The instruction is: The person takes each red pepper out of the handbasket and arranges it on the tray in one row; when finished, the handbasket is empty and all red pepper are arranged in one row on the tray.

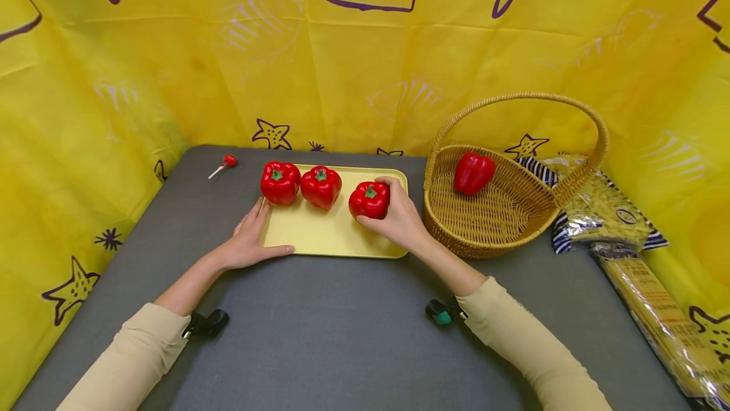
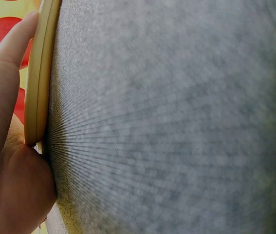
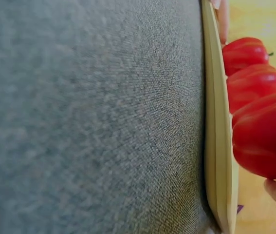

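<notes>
A yellow rectangular tray lies on the table with three red bell peppers on it. Two of them, the left bell pepper and the middle bell pepper, stand side by side at its back left. My right hand grips the third bell pepper at the tray's right part, thumb in front and fingers behind; in the right wrist view this bell pepper is nearest. My left hand rests at the tray's front left corner, fingers along the left side and extended thumb against the front rim.
A wicker basket with a tall handle stands right of the tray, holding another red bell pepper. Further right lie a bag of pasta and a long clear package. A red lollipop lies at the back left.
</notes>
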### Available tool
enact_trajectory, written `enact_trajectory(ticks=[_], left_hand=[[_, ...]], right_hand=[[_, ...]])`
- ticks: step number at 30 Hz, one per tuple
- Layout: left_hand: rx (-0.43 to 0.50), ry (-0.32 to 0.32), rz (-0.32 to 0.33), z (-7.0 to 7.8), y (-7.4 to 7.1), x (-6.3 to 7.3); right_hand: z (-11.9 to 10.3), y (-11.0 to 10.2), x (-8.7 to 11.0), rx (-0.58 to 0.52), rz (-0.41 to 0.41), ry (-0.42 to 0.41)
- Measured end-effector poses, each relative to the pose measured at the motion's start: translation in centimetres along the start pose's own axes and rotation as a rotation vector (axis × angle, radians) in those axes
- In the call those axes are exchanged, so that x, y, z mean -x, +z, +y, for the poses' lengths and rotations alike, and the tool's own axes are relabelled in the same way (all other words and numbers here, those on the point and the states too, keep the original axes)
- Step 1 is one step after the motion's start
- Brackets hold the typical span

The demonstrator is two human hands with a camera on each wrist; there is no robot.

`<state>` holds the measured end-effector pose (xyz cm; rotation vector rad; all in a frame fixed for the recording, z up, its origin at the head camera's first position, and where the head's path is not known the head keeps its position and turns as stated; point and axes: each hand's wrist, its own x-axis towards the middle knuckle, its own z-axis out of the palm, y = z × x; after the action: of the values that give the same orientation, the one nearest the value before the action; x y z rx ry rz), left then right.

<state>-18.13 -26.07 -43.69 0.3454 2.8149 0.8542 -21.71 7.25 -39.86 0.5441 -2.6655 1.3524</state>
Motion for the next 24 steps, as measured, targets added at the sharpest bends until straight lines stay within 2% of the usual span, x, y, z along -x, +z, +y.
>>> enact_trajectory(ticks=[24], left_hand=[[0.011,-0.009,-0.005,0.2,-0.1,0.1]], right_hand=[[0.6,1.6,-2.2,-0.082,-0.014,0.017]])
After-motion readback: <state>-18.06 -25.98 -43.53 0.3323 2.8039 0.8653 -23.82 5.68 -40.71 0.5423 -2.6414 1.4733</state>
